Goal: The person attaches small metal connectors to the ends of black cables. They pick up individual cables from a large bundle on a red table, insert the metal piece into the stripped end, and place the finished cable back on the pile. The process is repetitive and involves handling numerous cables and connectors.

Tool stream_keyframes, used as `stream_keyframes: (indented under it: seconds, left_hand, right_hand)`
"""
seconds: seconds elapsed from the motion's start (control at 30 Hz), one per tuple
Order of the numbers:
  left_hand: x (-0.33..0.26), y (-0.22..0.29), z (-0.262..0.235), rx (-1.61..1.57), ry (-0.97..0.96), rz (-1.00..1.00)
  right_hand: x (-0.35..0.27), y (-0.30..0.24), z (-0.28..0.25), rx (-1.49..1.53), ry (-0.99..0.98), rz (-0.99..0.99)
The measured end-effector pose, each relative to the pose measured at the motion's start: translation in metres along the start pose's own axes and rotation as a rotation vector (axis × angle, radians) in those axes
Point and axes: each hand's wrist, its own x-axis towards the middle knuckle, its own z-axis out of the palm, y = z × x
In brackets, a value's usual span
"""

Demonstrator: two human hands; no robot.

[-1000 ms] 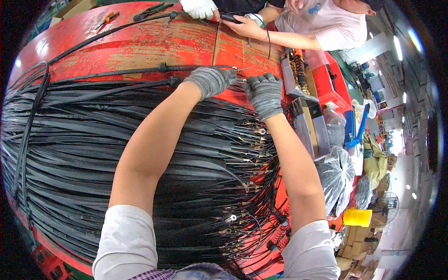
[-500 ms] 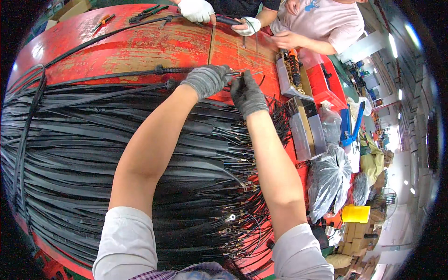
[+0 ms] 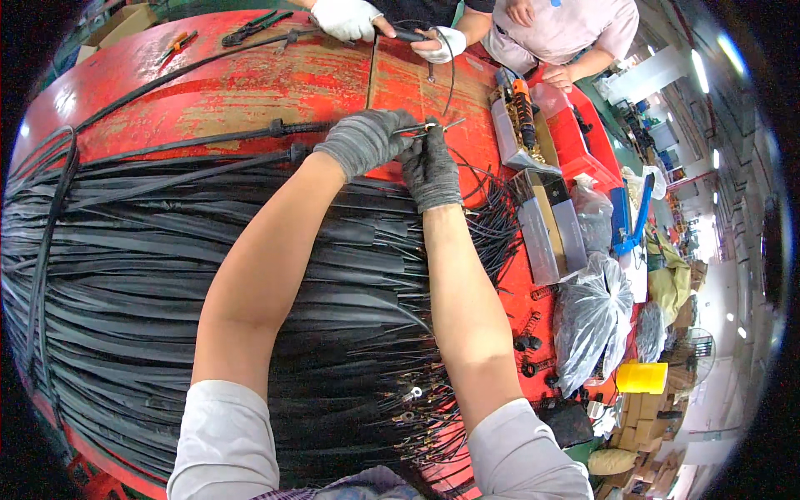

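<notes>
Both my hands wear grey gloves and meet above the far edge of a wide bundle of black cables (image 3: 208, 275). My left hand (image 3: 364, 143) is closed round the end of a black cable (image 3: 200, 145) that comes in from the left and has a ribbed sleeve on it. Thin wire ends (image 3: 454, 123) stick out past my fingers. The fingers of my right hand (image 3: 432, 171) pinch these wires close to my left fingertips. A small pale bit shows at the pinch, too small to name. Ring terminals (image 3: 416, 392) tip some bundle wires at the lower right.
Across the red table (image 3: 250, 87), a co-worker's white-gloved hands (image 3: 346, 18) hold a black cable. Pliers (image 3: 250, 28) lie at the far left. On the right stand parts bins (image 3: 546, 229), a red bin (image 3: 575, 137), a clear plastic bag (image 3: 593, 325) and a yellow container (image 3: 642, 377).
My right hand has shifted slightly left and down, closer to my left hand. A person at the far right has drawn a hand back toward the red bin.
</notes>
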Motion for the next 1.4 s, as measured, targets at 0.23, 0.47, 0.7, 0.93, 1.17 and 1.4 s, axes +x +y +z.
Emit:
stream_keyframes:
  seconds: [0.23,0.47,0.7,0.93,1.17,1.4]
  left_hand:
    - [-0.004,-0.021,-0.015,0.120,-0.363,-0.122]
    - [-0.017,-0.030,-0.043,0.041,-0.562,-0.299]
    - [-0.019,-0.036,-0.035,0.113,-0.404,-0.212]
    - [-0.013,-0.043,-0.033,0.091,-0.374,-0.327]
    - [-0.011,-0.052,-0.023,0.129,-0.327,-0.295]
    - [-0.009,-0.055,-0.022,0.145,-0.332,-0.306]
  right_hand:
    - [-0.006,0.000,0.007,-0.115,0.178,-0.053]
    - [-0.001,0.002,-0.004,-0.260,0.113,-0.145]
    - [0.004,0.004,-0.023,-0.280,0.127,0.015]
    - [-0.014,0.012,-0.014,-1.341,0.347,-0.417]
    - [-0.011,0.027,-0.017,-1.890,-0.055,-0.325]
    - [-0.019,0.029,-0.001,-1.924,-0.050,-0.298]
